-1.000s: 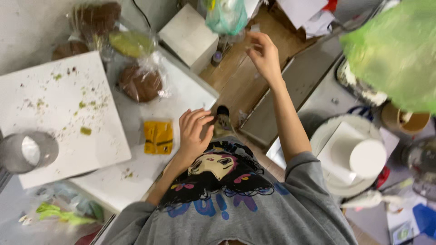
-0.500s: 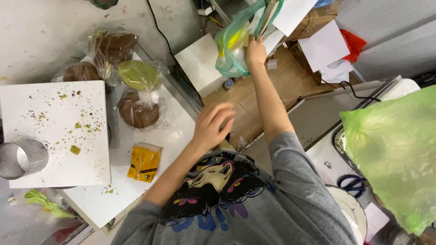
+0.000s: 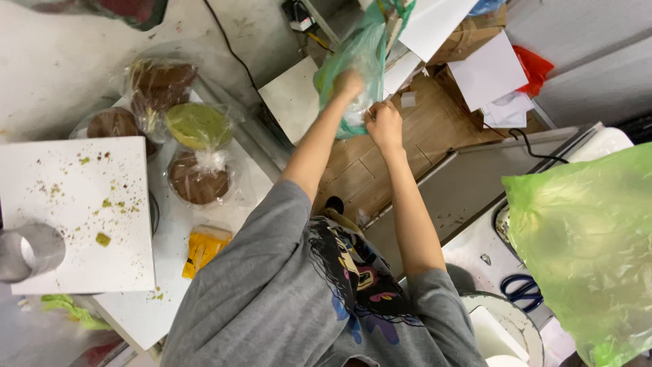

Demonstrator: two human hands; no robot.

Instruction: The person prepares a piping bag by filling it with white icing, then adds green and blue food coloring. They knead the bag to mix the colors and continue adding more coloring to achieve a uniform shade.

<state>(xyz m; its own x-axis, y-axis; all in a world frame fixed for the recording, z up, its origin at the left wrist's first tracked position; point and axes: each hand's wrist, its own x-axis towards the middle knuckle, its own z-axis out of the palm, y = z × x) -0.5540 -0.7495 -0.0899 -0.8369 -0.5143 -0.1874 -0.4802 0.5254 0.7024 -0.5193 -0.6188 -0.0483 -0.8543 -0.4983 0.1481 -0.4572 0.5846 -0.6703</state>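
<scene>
Both my arms reach forward to a small translucent green plastic bag (image 3: 363, 47) that hangs above a wooden surface (image 3: 421, 143). My left hand (image 3: 350, 85) shows through the bag's film and grips it from the left. Just below and to the right, my right hand (image 3: 384, 126) is closed in a fist on the bag's lower edge. What the bag holds is hidden. Next to the bag on the left lies a white square box (image 3: 295, 98).
On the left lie a white board (image 3: 75, 204) strewn with crumbs, a metal cup (image 3: 27, 251), wrapped brown and green round cakes (image 3: 197, 126) and a yellow packet (image 3: 204, 248). A large green bag (image 3: 584, 245), blue scissors (image 3: 519, 289) and a white plate (image 3: 509, 323) are at the right. Papers (image 3: 489, 71) lie at the top.
My left hand has risen from near my chest to the green bag. My right hand has slid down to the bag's lower edge. The view has shifted.
</scene>
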